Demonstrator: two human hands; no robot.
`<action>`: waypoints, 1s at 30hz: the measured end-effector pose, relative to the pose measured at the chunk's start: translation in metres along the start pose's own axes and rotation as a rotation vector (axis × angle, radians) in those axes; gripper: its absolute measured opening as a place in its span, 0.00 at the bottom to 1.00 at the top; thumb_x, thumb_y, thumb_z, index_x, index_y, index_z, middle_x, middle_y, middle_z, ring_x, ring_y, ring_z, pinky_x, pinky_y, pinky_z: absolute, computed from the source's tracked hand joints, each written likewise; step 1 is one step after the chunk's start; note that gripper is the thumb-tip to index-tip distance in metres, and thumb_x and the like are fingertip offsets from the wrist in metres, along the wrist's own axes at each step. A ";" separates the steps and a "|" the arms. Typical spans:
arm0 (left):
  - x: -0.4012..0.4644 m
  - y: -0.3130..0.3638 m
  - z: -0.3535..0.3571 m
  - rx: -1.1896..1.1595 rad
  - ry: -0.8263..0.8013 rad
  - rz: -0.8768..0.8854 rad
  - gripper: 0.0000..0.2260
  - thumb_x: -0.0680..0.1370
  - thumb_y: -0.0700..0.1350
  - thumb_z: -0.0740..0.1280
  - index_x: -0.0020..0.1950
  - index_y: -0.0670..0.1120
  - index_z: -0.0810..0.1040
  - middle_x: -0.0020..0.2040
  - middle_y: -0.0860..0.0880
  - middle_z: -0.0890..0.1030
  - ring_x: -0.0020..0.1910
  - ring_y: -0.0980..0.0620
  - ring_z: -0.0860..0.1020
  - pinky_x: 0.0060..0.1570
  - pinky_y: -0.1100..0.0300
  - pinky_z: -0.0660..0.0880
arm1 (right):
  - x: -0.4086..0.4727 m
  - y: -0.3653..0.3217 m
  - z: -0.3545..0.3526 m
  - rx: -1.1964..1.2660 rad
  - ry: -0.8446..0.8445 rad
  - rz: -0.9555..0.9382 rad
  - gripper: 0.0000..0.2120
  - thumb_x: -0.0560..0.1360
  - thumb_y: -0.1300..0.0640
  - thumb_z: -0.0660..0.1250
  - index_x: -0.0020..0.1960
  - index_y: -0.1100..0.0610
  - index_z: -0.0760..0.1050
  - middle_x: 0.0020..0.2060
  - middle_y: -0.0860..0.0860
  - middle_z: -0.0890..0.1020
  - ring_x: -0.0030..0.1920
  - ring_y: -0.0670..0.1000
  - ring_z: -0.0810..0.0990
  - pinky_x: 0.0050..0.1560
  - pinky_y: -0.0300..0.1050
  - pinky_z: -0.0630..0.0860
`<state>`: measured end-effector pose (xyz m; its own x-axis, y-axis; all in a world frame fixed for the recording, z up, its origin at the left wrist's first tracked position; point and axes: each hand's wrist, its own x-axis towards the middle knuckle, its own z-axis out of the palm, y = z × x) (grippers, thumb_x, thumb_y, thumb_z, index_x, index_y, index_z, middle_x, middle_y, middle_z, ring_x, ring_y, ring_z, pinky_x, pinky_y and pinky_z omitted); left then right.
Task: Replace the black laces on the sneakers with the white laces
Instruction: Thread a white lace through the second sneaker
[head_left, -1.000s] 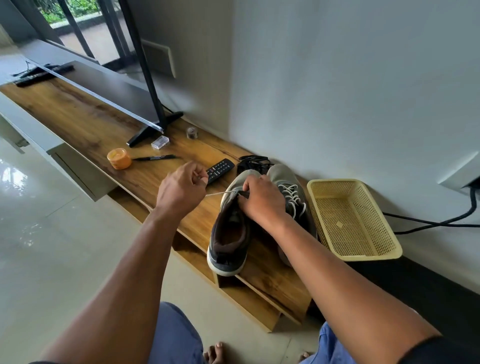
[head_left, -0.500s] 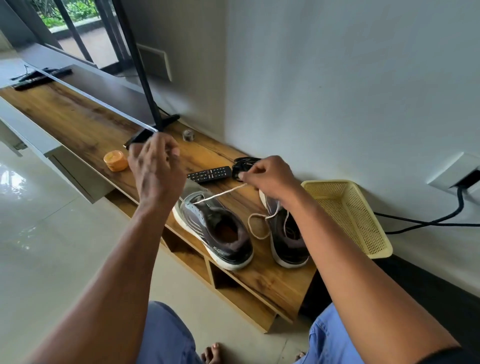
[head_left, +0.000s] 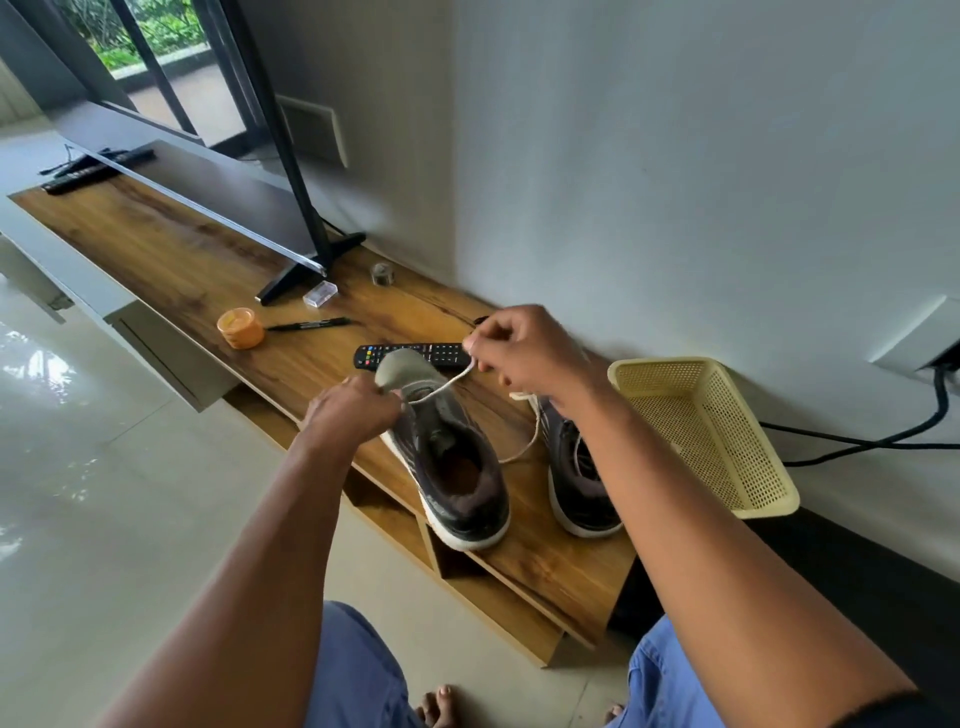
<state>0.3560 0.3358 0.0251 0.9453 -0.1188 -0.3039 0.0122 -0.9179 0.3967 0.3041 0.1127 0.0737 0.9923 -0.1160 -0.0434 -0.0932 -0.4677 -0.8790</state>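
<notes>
over left sneaker (head_left: 447, 462): both hands, left (head_left: 353, 415) and right (head_left: 524, 353), pinch white lace (head_left: 447, 382)

left hand (head_left: 353, 413): dropped from raised to left sneaker (head_left: 447, 457) toe | white lace (head_left: 447, 384): now drawn taut

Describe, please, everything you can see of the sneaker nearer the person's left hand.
The left sneaker is dark grey-brown with a lighter grey toe, a white sole and a padded collar. It stands upright on the wooden TV stand, heel towards the person, toe beside the remote control. The left hand grips it near the toe. A white lace runs from its front eyelets up to the right hand, which pinches it. Most eyelets look unlaced.
</notes>
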 end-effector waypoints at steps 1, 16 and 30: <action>-0.001 0.003 0.000 -0.068 -0.069 0.029 0.18 0.78 0.58 0.66 0.65 0.51 0.78 0.54 0.51 0.80 0.56 0.51 0.75 0.56 0.55 0.72 | 0.001 0.006 0.009 -0.104 -0.019 -0.002 0.07 0.78 0.50 0.74 0.49 0.54 0.83 0.40 0.46 0.84 0.36 0.43 0.79 0.38 0.43 0.76; 0.001 0.036 0.008 -0.384 0.083 0.269 0.13 0.84 0.52 0.64 0.43 0.54 0.84 0.39 0.59 0.83 0.37 0.57 0.77 0.37 0.56 0.69 | -0.003 0.035 0.059 -0.586 -0.079 0.063 0.28 0.74 0.40 0.71 0.70 0.51 0.76 0.70 0.54 0.71 0.66 0.59 0.78 0.57 0.51 0.74; 0.001 0.024 -0.027 -1.433 0.638 0.421 0.12 0.81 0.38 0.60 0.40 0.44 0.78 0.34 0.47 0.73 0.32 0.55 0.66 0.33 0.60 0.62 | -0.004 0.036 0.055 -0.531 -0.071 0.078 0.29 0.70 0.46 0.73 0.70 0.50 0.75 0.71 0.49 0.72 0.68 0.52 0.74 0.61 0.51 0.75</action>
<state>0.3659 0.3236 0.0578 0.9299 0.2460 0.2736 -0.3363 0.2667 0.9032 0.3015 0.1444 0.0163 0.9822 -0.1167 -0.1470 -0.1765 -0.8407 -0.5119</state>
